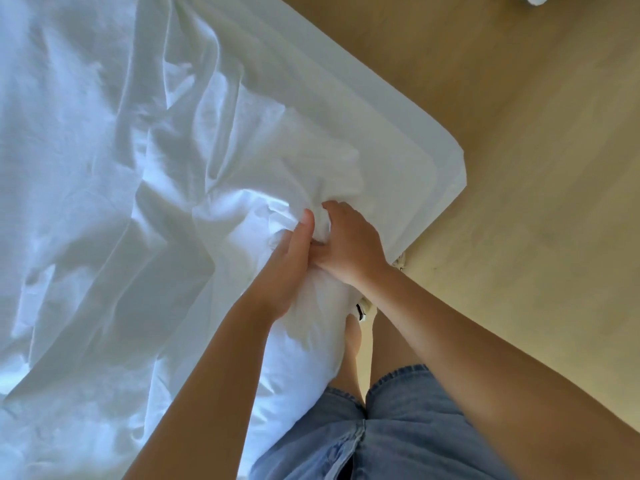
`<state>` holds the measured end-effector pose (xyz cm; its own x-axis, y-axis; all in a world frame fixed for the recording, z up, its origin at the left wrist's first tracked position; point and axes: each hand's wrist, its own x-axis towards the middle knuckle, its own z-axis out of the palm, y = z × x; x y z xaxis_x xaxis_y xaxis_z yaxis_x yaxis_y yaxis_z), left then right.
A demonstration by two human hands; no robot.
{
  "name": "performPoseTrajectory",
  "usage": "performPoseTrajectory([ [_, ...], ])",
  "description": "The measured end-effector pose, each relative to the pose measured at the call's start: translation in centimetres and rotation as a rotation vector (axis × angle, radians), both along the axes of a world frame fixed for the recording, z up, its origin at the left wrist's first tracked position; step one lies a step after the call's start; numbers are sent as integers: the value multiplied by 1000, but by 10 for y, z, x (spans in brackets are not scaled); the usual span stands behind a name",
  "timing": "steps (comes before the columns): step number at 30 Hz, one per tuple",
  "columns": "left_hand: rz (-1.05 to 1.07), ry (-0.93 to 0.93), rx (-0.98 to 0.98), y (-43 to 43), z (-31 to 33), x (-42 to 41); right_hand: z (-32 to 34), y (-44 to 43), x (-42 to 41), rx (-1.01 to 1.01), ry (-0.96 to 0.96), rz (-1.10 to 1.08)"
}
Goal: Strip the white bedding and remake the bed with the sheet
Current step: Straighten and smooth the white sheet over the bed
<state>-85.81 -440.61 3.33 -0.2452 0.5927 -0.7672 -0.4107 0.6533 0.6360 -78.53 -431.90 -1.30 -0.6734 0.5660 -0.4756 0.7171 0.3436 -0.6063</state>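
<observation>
The person stands at the near right corner of the bed. The crumpled white fabric sheet (138, 174) lies loose over most of the bed, spreading left and far from the hands. Both hands meet on one bunched handful of it just inside that corner. The left hand (285, 268) grips the wad with its thumb laid up along the cloth. The right hand (351, 245) has its fingers (332, 206) curled down into the same folds, and the two hands touch. Far and right of the bunch, the smooth white mattress corner (426, 157) lies flat and taut above the tan floor (519, 168).

The step looks like gathering the loose sheet to draw it off. It would go better if the hands parted along an edge rather than hauling one knot. A low, even pull toward the body should let the cloth slide without dragging the taut layer beneath. Cloth hangs down by the blue denim shorts (398, 427), so the feet could catch in it.
</observation>
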Motion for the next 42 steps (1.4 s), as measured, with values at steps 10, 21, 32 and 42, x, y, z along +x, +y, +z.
performPoseTrajectory([
  [10,-67,544,-97,-32,5,10,0,-7,-43,232,-23,61],
  [21,-514,918,-289,-75,-18,-44,19,-18,-21,267,-32,386],
  [32,149,577,-723,-102,17,-6,51,-48,-20,413,176,390],
  [42,-17,891,-501,-94,55,52,37,-21,-10,368,-62,322],
])
